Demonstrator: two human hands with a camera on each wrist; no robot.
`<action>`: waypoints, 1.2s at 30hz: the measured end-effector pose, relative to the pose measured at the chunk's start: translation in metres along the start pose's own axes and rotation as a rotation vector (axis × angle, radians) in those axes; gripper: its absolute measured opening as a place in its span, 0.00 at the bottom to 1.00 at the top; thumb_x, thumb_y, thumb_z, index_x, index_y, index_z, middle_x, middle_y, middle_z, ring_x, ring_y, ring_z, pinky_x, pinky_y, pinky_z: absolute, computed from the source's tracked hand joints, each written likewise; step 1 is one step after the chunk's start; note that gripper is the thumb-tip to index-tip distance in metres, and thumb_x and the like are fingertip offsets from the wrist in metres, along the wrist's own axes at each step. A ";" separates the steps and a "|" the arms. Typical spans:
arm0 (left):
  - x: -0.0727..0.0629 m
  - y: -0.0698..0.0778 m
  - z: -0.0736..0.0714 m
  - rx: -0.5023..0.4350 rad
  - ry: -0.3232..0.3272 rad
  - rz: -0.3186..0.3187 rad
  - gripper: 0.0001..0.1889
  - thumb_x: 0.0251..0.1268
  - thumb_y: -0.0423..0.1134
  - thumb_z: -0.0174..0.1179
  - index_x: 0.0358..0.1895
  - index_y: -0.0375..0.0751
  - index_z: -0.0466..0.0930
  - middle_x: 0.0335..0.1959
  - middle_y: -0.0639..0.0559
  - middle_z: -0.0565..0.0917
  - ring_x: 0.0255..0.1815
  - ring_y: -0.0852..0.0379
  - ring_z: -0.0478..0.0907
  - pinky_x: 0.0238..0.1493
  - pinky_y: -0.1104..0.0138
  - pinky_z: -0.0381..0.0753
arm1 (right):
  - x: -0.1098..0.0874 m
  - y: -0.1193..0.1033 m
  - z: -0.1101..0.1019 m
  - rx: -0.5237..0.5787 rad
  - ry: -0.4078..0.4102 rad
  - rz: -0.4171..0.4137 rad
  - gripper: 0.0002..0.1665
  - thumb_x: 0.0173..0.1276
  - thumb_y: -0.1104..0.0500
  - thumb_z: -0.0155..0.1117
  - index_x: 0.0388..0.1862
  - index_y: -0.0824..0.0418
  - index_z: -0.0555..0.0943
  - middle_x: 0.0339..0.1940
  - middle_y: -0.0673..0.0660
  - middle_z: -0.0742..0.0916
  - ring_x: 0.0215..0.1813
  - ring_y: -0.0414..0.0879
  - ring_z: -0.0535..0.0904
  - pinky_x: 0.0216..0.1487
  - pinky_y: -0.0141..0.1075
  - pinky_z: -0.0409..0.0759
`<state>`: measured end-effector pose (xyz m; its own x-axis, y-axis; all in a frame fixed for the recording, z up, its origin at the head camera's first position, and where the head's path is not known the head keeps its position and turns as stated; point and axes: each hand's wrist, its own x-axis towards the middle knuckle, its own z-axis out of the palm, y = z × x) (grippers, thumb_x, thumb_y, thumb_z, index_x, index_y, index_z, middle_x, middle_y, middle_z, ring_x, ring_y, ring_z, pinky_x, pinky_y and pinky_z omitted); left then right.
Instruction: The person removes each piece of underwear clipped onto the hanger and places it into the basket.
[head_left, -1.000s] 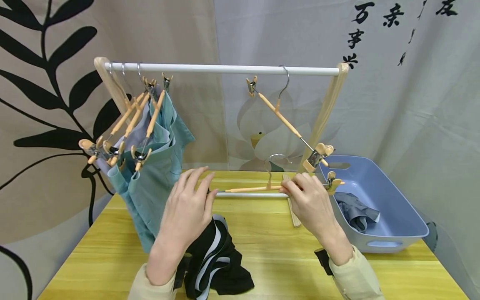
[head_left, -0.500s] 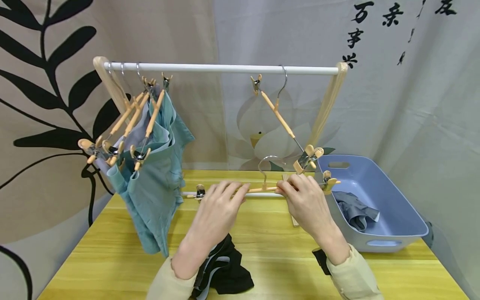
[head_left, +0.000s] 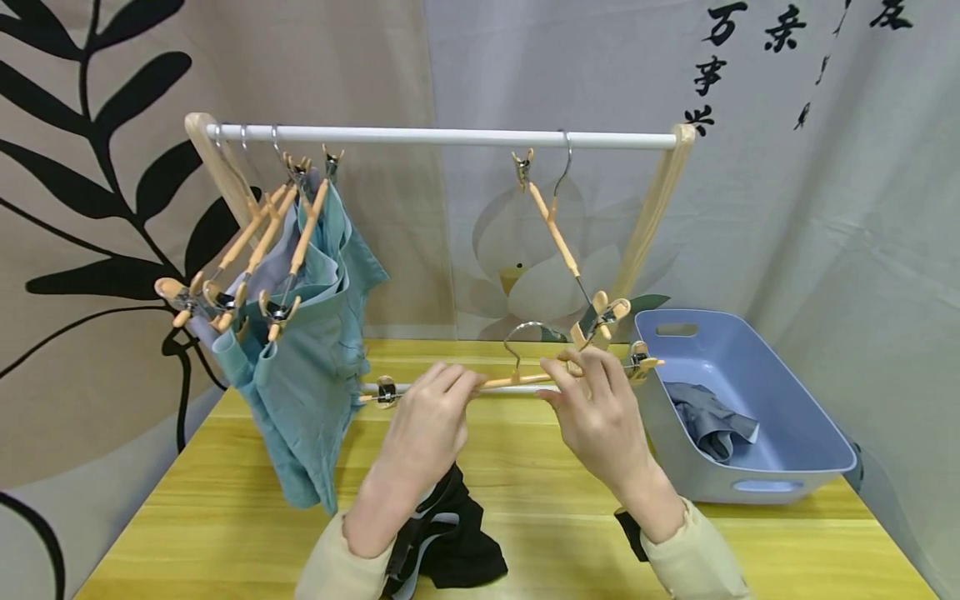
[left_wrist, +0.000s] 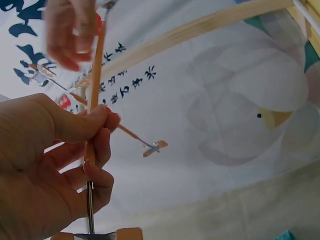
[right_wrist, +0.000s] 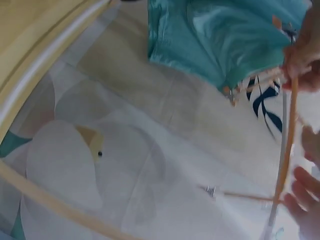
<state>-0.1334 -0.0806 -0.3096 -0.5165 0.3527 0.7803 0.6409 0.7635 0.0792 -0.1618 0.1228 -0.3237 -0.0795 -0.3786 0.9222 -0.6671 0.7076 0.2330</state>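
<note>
A wooden clip hanger with a metal hook is held level above the table. My left hand pinches its bar between thumb and fingers, as the left wrist view confirms on the bar. My right hand is beside the bar's right part, thumb and fingers spread apart; in the right wrist view its fingers are loose near the bar. The hanger's left clip holds no cloth. Below my left forearm lies a black garment with grey trim, partly hidden by the sleeve.
On the white rail hang several clip hangers at left bearing teal garments, plus one bare hanger at right. A blue basket with a grey cloth stands at right on the wooden table.
My left hand has moved right and taken hold of the hanger's bar. The hanger has shifted slightly left. My right hand has loosened its pinch on the bar.
</note>
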 end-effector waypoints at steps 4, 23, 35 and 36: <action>-0.002 -0.004 -0.004 0.027 0.000 -0.045 0.08 0.50 0.21 0.65 0.33 0.35 0.82 0.30 0.48 0.84 0.32 0.53 0.80 0.36 0.66 0.82 | -0.004 -0.021 0.009 0.108 0.136 -0.056 0.11 0.71 0.60 0.54 0.34 0.65 0.79 0.33 0.61 0.81 0.34 0.53 0.76 0.34 0.38 0.76; 0.001 -0.020 -0.020 0.047 0.011 -0.192 0.05 0.56 0.26 0.63 0.36 0.34 0.84 0.29 0.45 0.84 0.30 0.49 0.80 0.31 0.61 0.82 | -0.055 -0.111 0.077 0.407 -1.400 -0.023 0.47 0.50 0.31 0.67 0.70 0.27 0.59 0.78 0.50 0.53 0.75 0.59 0.58 0.55 0.54 0.78; 0.003 -0.021 -0.024 0.054 0.012 -0.250 0.05 0.54 0.24 0.63 0.34 0.34 0.84 0.29 0.44 0.85 0.31 0.48 0.80 0.33 0.60 0.82 | -0.064 -0.103 0.099 0.303 -1.358 -0.244 0.30 0.54 0.48 0.73 0.57 0.33 0.75 0.50 0.47 0.78 0.34 0.40 0.74 0.30 0.26 0.72; 0.003 -0.021 -0.025 0.056 0.011 -0.254 0.05 0.54 0.24 0.63 0.34 0.34 0.84 0.29 0.44 0.85 0.31 0.48 0.81 0.33 0.60 0.82 | -0.065 -0.100 0.100 0.320 -1.349 -0.255 0.29 0.55 0.50 0.73 0.56 0.35 0.76 0.48 0.47 0.79 0.32 0.38 0.74 0.29 0.24 0.71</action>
<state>-0.1348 -0.1091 -0.2934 -0.6505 0.1396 0.7466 0.4583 0.8560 0.2393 -0.1635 0.0169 -0.4377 -0.4495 -0.8754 -0.1778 -0.8933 0.4385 0.0993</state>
